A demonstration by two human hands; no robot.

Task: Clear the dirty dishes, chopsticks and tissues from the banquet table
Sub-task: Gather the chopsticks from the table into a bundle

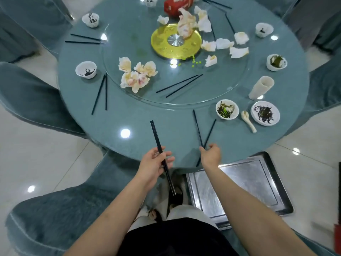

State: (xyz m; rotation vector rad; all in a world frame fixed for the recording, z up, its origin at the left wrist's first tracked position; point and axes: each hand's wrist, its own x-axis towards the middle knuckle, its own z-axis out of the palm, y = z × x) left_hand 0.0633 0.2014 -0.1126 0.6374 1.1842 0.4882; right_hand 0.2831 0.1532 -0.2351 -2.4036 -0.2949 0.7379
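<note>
One chopstick pair (162,157) is gripped mid-shaft in left hand (155,166). Near-edge crossed pair (203,133) is pinched at its ends by right hand (211,154). Light, stiff, slick; best held mid-length, prob. bundled.

A single wide-angle head-worn camera looks forward and steeply down from the near edge of a round blue-green glass-topped banquet table (129,115), close above the person's forearms, with pale floor tiles (36,163) curving at the edges.
</note>
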